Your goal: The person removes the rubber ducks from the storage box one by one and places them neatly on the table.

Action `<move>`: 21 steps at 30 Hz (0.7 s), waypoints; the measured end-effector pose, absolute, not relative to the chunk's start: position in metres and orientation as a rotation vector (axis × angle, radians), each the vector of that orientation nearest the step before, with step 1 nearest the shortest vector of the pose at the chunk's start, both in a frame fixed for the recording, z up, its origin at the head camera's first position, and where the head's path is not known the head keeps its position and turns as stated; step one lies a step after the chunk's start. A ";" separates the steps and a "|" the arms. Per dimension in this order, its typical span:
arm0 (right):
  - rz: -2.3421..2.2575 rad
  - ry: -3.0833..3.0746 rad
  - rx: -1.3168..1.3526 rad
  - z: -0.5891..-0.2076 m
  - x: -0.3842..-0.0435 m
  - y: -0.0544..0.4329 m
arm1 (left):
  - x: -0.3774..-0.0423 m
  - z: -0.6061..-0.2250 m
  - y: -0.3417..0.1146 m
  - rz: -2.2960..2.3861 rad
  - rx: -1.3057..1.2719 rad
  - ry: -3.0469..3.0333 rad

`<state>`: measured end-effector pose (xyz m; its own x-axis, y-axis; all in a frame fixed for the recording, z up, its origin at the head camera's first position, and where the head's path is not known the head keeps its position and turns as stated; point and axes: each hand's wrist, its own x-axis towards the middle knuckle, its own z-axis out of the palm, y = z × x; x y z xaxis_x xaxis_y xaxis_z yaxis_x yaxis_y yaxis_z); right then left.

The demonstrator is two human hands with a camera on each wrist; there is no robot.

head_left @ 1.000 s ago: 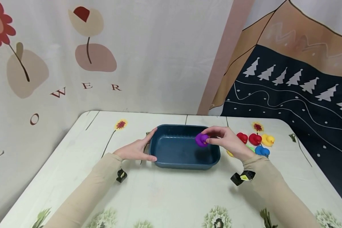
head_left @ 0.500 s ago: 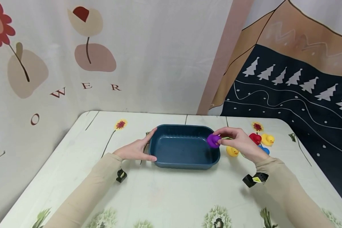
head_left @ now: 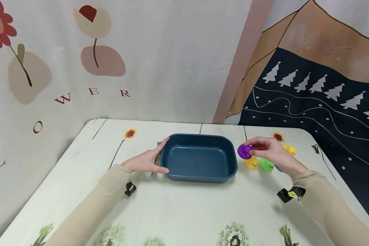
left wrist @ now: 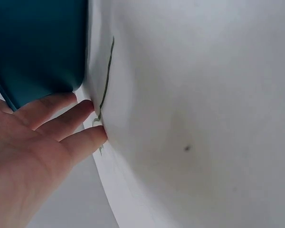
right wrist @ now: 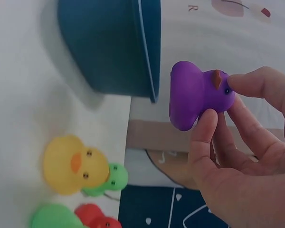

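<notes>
A purple rubber duck point(head_left: 244, 151) is pinched between the thumb and fingers of my right hand point(head_left: 272, 153), just right of the blue basin's rim. In the right wrist view the purple duck point(right wrist: 194, 95) is held in the air beside the basin wall point(right wrist: 114, 47). My left hand point(head_left: 146, 160) rests against the left end of the dark blue basin point(head_left: 200, 178), fingers and thumb spread and straight. In the left wrist view, the left hand's fingers point(left wrist: 71, 118) touch the basin's side and the cloth. The basin's inside holds nothing visible.
A yellow duck point(head_left: 251, 163) and a green duck point(head_left: 267, 165) sit on the table right of the basin. Behind the right hand, another yellow duck point(head_left: 291, 150) and parts of red and blue ducks show. Patterned curtains point(head_left: 172, 61) stand behind the table.
My right hand has carried the purple duck rightward, from above the basin's inside to beyond its right rim. The left hand has stayed at the basin's left end.
</notes>
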<state>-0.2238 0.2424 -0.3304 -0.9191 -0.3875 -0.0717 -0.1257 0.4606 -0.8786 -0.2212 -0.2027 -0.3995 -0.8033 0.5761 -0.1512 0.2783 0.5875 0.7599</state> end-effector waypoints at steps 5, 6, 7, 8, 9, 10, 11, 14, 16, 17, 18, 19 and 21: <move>-1.388 2.495 -0.428 -0.329 -0.224 0.255 | -0.222 -0.398 -0.202 1.073 0.719 2.438; -1.383 2.497 -0.429 -0.328 -0.224 0.257 | -0.222 -0.398 -0.202 1.071 0.715 2.438; -1.375 2.503 -0.430 -0.328 -0.224 0.259 | -0.222 -0.398 -0.202 1.074 0.722 2.440; -1.370 2.507 -0.431 -0.328 -0.224 0.261 | -0.222 -0.397 -0.202 1.070 0.712 2.437; -1.365 2.514 -0.424 -0.327 -0.224 0.264 | -0.222 -0.397 -0.202 1.067 0.708 2.438; -1.356 2.524 -0.416 -0.327 -0.224 0.266 | -0.222 -0.397 -0.202 1.063 0.709 2.438; -1.346 2.536 -0.407 -0.327 -0.223 0.268 | -0.223 -0.397 -0.202 1.060 0.713 2.438; -1.312 2.574 -0.393 -0.327 -0.223 0.276 | -0.223 -0.398 -0.201 1.059 0.726 2.442; -1.308 2.585 -0.384 -0.327 -0.223 0.281 | -0.223 -0.398 -0.201 1.063 0.744 2.447; -1.315 2.583 -0.386 -0.327 -0.222 0.284 | -0.223 -0.399 -0.202 1.064 0.748 2.449; -1.321 2.584 -0.390 -0.327 -0.222 0.287 | -0.223 -0.399 -0.202 1.068 0.749 2.447; -1.331 2.585 -0.404 -0.327 -0.222 0.290 | -0.223 -0.399 -0.202 1.069 0.743 2.443; -1.346 2.589 -0.416 -0.327 -0.222 0.296 | -0.223 -0.398 -0.202 1.078 0.740 2.434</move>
<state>-0.2220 0.2965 -0.3269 -0.9419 -0.3334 -0.0415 -0.1576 0.5474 -0.8219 -0.2232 -0.2020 -0.3981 -0.7907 0.5996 -0.1238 0.3112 0.5676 0.7622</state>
